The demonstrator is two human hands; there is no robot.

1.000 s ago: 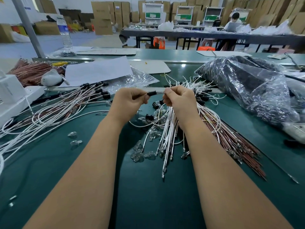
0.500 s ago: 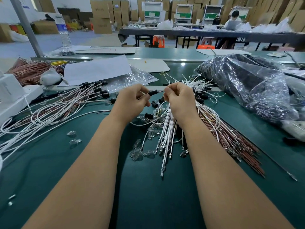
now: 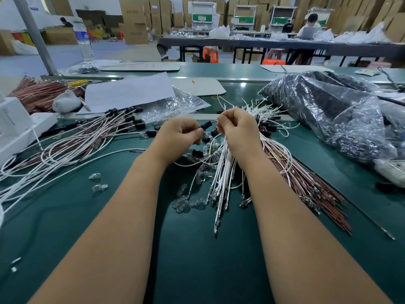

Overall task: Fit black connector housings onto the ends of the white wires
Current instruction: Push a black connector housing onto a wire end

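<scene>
- Head view: the left hand point(image 3: 180, 132) is pinched shut on a small black cylindrical plastic connector housing point(image 3: 206, 125), held up over the middle of the green table point(image 3: 197, 260).
- The right hand point(image 3: 237, 128) is closed too, pinching the tip of a thin white wire right at the housing's mouth, with the bundle of white wires point(image 3: 221, 172) draped under its palm.
- Finished wires with black housings point(image 3: 122, 126) fan out towards the left edge.
- Risk: a skewed terminal could jam or bend on entry, judging by the tight pinch.
- Clear glass bulbs point(image 3: 182, 202) lie just beneath; a dropped housing could get lost among them.
</scene>
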